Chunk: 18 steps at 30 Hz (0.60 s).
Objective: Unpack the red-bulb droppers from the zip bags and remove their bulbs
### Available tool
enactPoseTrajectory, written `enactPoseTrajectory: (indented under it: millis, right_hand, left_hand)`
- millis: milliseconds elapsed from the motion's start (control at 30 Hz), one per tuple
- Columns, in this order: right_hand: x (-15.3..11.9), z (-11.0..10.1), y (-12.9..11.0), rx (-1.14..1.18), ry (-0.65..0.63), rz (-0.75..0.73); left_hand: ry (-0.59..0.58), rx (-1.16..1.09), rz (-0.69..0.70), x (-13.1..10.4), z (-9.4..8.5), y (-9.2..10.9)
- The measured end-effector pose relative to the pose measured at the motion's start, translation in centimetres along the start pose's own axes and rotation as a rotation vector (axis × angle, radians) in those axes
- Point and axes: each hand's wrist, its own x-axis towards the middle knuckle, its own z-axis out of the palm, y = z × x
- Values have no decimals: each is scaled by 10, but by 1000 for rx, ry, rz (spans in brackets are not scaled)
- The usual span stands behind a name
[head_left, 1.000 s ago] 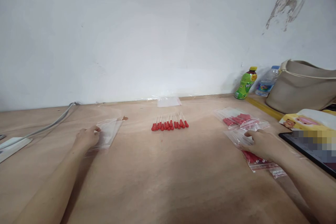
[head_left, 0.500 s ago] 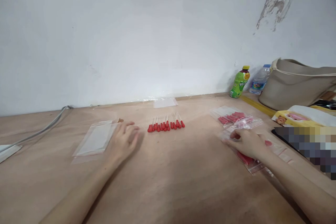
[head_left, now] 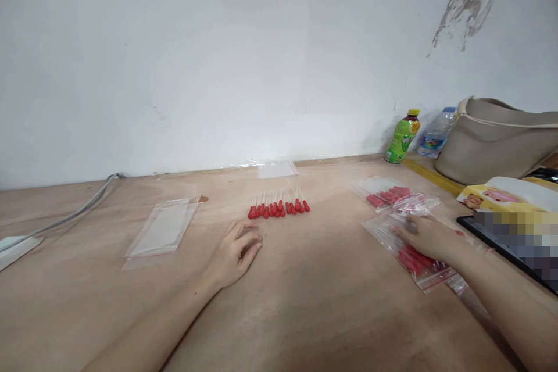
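Observation:
A row of several thin clear droppers with red bulbs (head_left: pixel 279 209) lies on the table ahead of me. Just short of that row, my left hand (head_left: pixel 235 254) rests on the tabletop with its fingers loosely bent and apart, holding nothing. Over on the right, a clear zip bag (head_left: pixel 421 261) with red-bulbed pieces inside lies flat, and my right hand (head_left: pixel 425 238) is over it, thumb and fingers apart. Behind it is another zip bag (head_left: pixel 383 193) of the same red-bulbed pieces. A stack of flat clear zip bags (head_left: pixel 161 228) lies to the left.
Another clear bag (head_left: pixel 278 170) lies by the wall. At the back right stand a green drink bottle (head_left: pixel 401 138), a water bottle (head_left: pixel 437 133) and a beige bag (head_left: pixel 492 139). A yellow printed packet (head_left: pixel 501 193) and a dark-edged device (head_left: pixel 479 229) are at right. A grey cable (head_left: pixel 87 206) crosses the left.
My left hand has moved right, off the edge of the flat bag stack, to near the droppers. My right hand has shifted slightly right and its fingers have parted, showing more of the filled bag.

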Motion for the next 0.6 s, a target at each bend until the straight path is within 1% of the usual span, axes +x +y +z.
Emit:
enactPoseTrajectory:
  millis: [100,167,200,267,367,500,600]
  right_hand:
    - [-7,-9,-8,-92,15,36]
    - [-12,-14,-14,-83,34,35]
    - [-14,-15,-17,-60,10,16]
    - [-17,-14,-20,-22,-62,-26]
    - [-17,-9,-20,-6,-120,-12]
    - [-14,-4,-20,86,-117,-6]
    - [-14,-5,-22,99,-101,-18]
  left_hand:
    - [-12,-7,1,0,1,0]
    - [-18,-11,-1,0,1,0]
    - [-19,-12,-3,0,1,1]
    - [-22,-11,-8,0,0,1]
    - [-29,-6,-12,0,0,2]
    - [-35,-14,-3,0,0,2]
    - [-30,-17,5,0,0,2]
